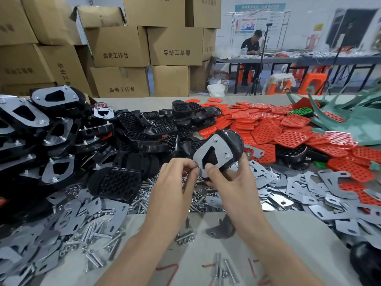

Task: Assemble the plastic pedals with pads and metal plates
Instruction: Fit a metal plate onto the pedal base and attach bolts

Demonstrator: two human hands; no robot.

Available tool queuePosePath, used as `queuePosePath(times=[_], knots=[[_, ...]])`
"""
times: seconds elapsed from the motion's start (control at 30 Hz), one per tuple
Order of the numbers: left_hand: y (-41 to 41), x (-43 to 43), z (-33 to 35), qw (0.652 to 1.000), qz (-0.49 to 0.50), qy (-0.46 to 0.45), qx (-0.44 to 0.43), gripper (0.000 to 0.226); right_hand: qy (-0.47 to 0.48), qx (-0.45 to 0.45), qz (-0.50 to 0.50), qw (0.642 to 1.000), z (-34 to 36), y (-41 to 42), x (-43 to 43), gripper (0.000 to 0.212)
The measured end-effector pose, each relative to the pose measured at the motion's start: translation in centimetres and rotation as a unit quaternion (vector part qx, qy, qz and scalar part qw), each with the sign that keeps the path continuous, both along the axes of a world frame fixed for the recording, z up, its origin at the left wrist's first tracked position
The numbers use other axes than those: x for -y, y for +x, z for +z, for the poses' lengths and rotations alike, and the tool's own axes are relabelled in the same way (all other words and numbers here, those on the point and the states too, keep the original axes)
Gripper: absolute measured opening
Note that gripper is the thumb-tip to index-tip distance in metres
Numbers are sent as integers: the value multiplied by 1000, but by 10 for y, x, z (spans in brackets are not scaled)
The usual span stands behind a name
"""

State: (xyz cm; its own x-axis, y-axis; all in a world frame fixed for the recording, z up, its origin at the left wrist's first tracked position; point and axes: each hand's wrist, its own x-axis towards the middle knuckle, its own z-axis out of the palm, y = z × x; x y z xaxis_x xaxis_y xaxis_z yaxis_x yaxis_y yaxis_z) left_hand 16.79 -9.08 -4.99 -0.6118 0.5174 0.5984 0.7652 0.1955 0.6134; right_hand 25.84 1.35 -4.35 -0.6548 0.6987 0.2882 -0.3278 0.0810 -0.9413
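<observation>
Pedal (pixel 234 139) of black plastic is held up off the worktop (pixel 268 234), a little right of centre, with its underside turned toward the person and a grey metal plate (pixel 206 150) lying flat against it. The right hand (pixel 228 182) grips the near, narrow end from below, thumb pressed on the plate's edge and the other fingers curled round the back. That hold clamps plate to pedal and tilts the face up so the holes can be seen. Two fasteners (pixel 214 139) sit at the plate's far corners, so the plate looks located and only the near corner seems left to do.

At that corner the left hand (pixel 175 180) has thumb and forefinger pinched together, fingers (pixel 191 166) tip to tip right against the plate's near-left edge, apparently on a small nut. The piece is too small to tell for sure. Its other fingers are loosely curled.

Stock lies within reach:
- loose bolts and nuts (pixel 142 201) on the worktop beneath the hands
- spare plates (pixel 288 195) spread near left and near right
- red pads (pixel 266 131) heaped at far right
- bare black pedals (pixel 156 129) in the far middle
- finished pedals (pixel 55 98) stacked at far left with plates up — clear of the working hands

My reading is that this pedal is on its last fastener, and the fiddly part is starting the nut square on its thread
</observation>
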Motion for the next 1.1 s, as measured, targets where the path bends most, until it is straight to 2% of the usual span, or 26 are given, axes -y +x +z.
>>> queuePosePath(times=[0.1,0.2,0.33,0.4,0.5,0.53,0.67,0.77,0.87,1.1], knots=[[3,0,2,998,-32,1,-49,19,32,-8,-13,999,-2,0,1,39],[6,1,5,999,-19,28,0,6,56,-11,-13,998,-3,-1,2,49],[5,1,3,998,41,-8,40,24,78,-5,-21,997,-3,-2,4,49],[6,1,2,999,43,-26,11,24,91,4,-30,995,-3,-2,4,45],[6,2,3,997,7,-39,-62,6,100,8,-41,994,-3,-2,4,45],[8,1,4,997,-3,-41,-69,12,102,4,-45,994,-3,-2,3,49],[9,1,4,1000,20,-10,-16,6,107,6,-57,993,-3,0,2,48],[5,1,0,999,22,-15,46,22,137,21,-61,989,-5,0,4,41],[3,1,1,996,16,-8,82,23,173,43,-75,981,-5,-1,5,39],[7,0,3,997,51,-34,-45,16,208,46,-112,971,-3,3,6,39]])
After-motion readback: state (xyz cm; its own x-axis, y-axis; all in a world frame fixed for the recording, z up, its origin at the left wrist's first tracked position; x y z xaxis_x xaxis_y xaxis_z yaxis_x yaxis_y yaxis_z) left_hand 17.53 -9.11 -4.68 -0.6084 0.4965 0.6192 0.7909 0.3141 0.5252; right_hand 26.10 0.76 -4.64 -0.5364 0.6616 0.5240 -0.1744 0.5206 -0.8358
